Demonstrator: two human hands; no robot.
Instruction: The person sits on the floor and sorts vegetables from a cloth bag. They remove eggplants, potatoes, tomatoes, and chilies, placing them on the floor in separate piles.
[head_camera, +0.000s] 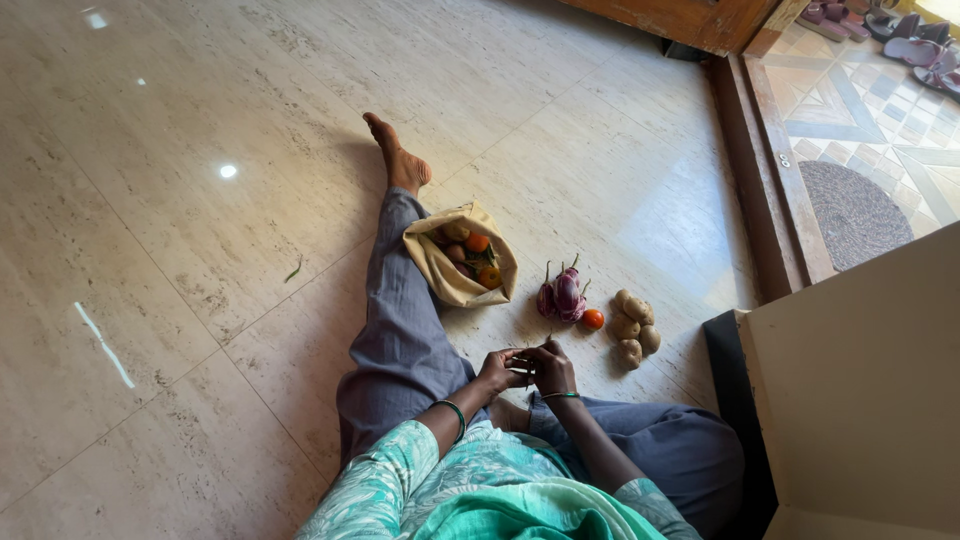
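Working something small between both hands over the lap.

I'm watching left hand (497, 370) and right hand (551, 368) pinching together on a thin green piece (524, 364), too small to identify; cloth bag (450, 283), aubergines (563, 295), tomato (593, 319), potatoes (634, 326) lying within reach on the floor (180, 250).

Surface: a polished beige stone floor (200, 250) with thin tile joints.
Bag: an open tan cloth bag (452, 280) lies on it, with vegetables inside.
Beside the bag: purple eggplants (562, 296), then one tomato (593, 319).
Further right: a small group of potatoes (634, 325).
Left: a small green scrap (293, 270).
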